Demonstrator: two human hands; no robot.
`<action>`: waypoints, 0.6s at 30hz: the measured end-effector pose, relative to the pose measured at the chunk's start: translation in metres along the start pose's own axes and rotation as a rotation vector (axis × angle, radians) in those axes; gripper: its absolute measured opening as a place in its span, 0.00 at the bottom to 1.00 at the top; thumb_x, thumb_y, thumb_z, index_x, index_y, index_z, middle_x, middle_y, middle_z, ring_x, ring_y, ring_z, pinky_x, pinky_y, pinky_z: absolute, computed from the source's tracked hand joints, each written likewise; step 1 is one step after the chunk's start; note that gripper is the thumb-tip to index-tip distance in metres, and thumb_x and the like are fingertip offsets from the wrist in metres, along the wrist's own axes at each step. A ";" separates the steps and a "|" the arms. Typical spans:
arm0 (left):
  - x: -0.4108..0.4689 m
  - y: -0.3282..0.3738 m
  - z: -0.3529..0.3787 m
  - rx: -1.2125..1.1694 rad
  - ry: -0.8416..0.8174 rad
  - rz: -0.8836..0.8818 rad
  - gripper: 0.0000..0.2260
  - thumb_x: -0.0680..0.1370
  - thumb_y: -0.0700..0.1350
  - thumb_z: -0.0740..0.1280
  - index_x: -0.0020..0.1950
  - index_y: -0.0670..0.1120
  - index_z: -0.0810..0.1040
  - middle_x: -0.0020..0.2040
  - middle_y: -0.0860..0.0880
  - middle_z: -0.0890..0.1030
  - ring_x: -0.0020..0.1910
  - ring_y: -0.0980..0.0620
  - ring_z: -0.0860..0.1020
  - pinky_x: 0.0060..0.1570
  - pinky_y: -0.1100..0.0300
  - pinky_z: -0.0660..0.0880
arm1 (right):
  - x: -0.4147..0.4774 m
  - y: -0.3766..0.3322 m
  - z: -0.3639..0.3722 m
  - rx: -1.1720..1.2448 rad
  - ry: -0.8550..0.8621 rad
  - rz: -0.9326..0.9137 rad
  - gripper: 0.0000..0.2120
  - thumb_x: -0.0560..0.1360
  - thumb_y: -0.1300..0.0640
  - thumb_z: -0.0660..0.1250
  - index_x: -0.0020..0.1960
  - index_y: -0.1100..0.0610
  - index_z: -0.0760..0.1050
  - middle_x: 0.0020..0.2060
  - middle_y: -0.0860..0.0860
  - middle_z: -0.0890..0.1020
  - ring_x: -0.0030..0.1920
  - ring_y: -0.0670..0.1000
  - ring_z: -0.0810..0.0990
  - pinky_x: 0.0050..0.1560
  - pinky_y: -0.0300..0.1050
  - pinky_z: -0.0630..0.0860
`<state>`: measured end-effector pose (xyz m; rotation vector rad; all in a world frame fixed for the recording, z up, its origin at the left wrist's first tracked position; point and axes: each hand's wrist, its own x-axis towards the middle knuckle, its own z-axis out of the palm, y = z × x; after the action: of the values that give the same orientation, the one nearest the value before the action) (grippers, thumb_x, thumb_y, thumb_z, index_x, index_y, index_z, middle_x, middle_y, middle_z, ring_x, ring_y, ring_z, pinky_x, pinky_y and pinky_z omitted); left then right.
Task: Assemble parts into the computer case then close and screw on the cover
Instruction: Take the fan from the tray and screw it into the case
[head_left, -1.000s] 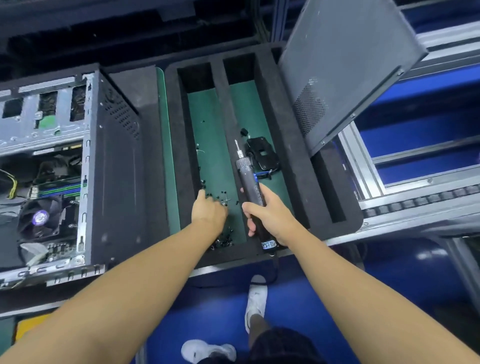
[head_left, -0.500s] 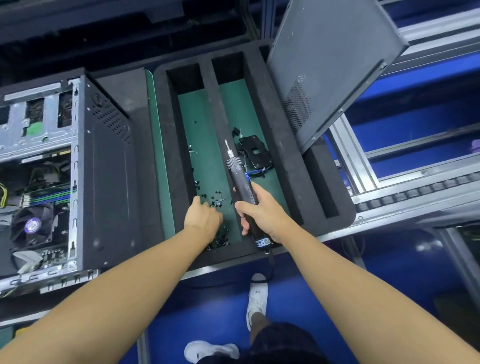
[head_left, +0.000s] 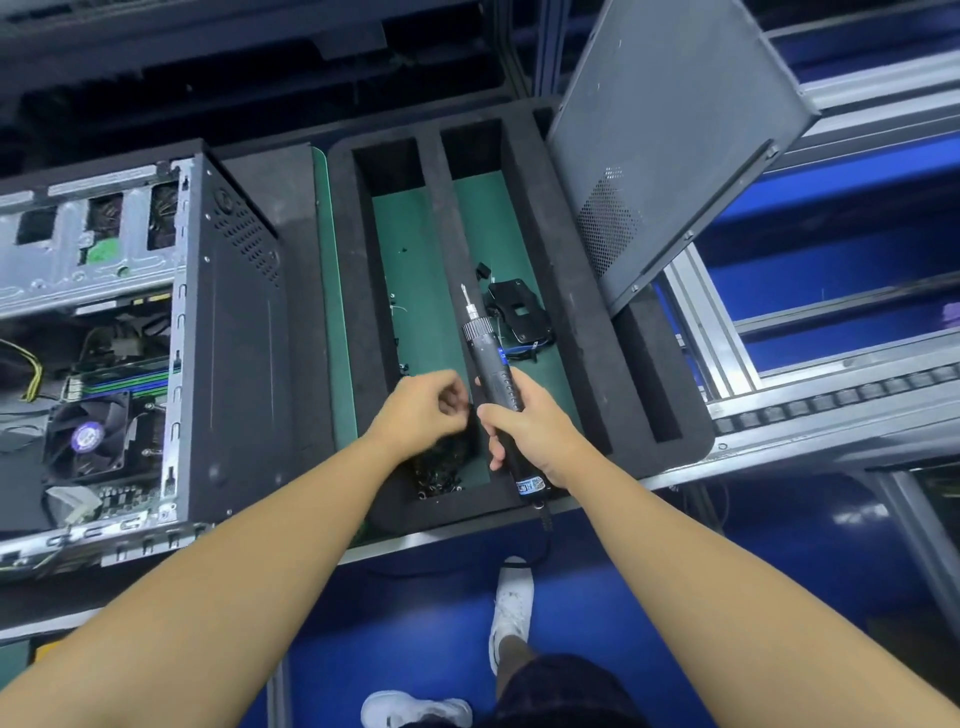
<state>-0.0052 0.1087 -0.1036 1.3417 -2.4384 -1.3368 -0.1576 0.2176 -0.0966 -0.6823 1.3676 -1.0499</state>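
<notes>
foam tray (head_left: 571, 291), screwdriver (head_left: 485, 348) in right grip (head_left: 535, 431), screws (head_left: 441, 473) beneath left grip (head_left: 421, 410)

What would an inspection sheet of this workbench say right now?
Surface: black foam tray, green mat in its two long compartments.
Job's things: open computer case at left; cover leaning at the tray's far right; screws piled in the left compartment.
Clutter: small black part in the right compartment.
Hands: right hand grips the electric screwdriver; left hand, fingers curled, above the screws, contents not visible.
Cables: screwdriver cord drops off the bench edge; yellow wires inside the case.
Surroundings: aluminium conveyor frame at right, blue floor below.
</notes>
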 end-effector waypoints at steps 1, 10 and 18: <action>0.001 0.001 -0.006 -0.194 0.016 -0.045 0.07 0.72 0.38 0.72 0.47 0.48 0.80 0.39 0.49 0.84 0.37 0.53 0.80 0.43 0.60 0.78 | 0.000 0.001 0.000 0.009 -0.002 0.001 0.17 0.73 0.56 0.69 0.61 0.48 0.75 0.33 0.53 0.76 0.28 0.54 0.74 0.34 0.51 0.80; -0.008 -0.003 -0.015 -1.038 0.093 -0.229 0.07 0.76 0.35 0.70 0.52 0.42 0.84 0.48 0.43 0.86 0.44 0.51 0.84 0.45 0.61 0.80 | -0.002 0.000 0.001 -0.027 0.009 0.022 0.21 0.73 0.54 0.69 0.64 0.49 0.73 0.32 0.52 0.76 0.28 0.54 0.75 0.36 0.51 0.81; -0.016 0.007 -0.027 -1.557 0.281 -0.234 0.10 0.73 0.43 0.73 0.52 0.43 0.80 0.48 0.49 0.84 0.49 0.53 0.83 0.49 0.58 0.80 | -0.018 -0.012 0.004 -0.235 -0.050 0.079 0.23 0.76 0.55 0.69 0.70 0.48 0.67 0.30 0.54 0.78 0.29 0.53 0.76 0.34 0.49 0.78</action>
<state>0.0113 0.1038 -0.0759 1.0776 -0.5093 -2.0488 -0.1542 0.2280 -0.0774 -0.8138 1.4760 -0.8117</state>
